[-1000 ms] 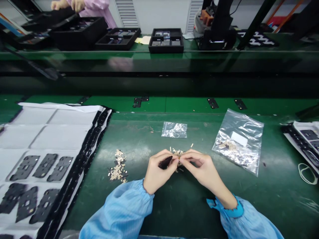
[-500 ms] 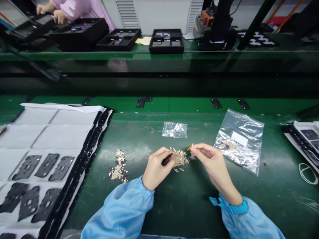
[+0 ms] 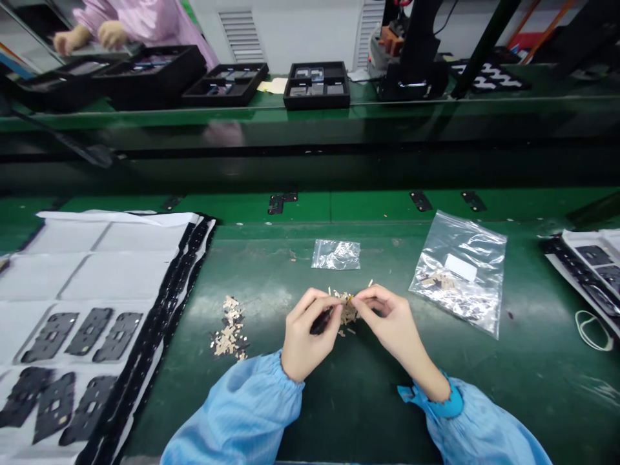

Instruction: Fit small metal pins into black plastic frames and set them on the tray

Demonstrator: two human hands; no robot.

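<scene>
In the head view my left hand (image 3: 310, 336) is closed, thumb and fingers curled round a small black part (image 3: 320, 321) that is mostly hidden. My right hand (image 3: 394, 323) pinches a tiny yellow strip (image 3: 349, 299) at its fingertips. Both hands' fingertips come together at this strip, above a heap of small beige pieces (image 3: 349, 316) on the green bench. Off to the left lies a second loose heap of beige and dark pieces (image 3: 229, 332). Beyond my hands is a small clear zip bag (image 3: 336, 254).
A larger zip bag (image 3: 460, 274) with pieces inside lies right. White trays (image 3: 130, 242) bearing flat black plates (image 3: 52, 337) fill the left; another tray (image 3: 598, 258) and a rubber band (image 3: 593, 330) sit far right. Across, a co-worker's hands (image 3: 92, 37) are above black boxes (image 3: 317, 97).
My right hand has moved left with the yellow strip, bringing it to my left fingertips. The camera view has shifted slightly. The co-worker's hands have moved a little.
</scene>
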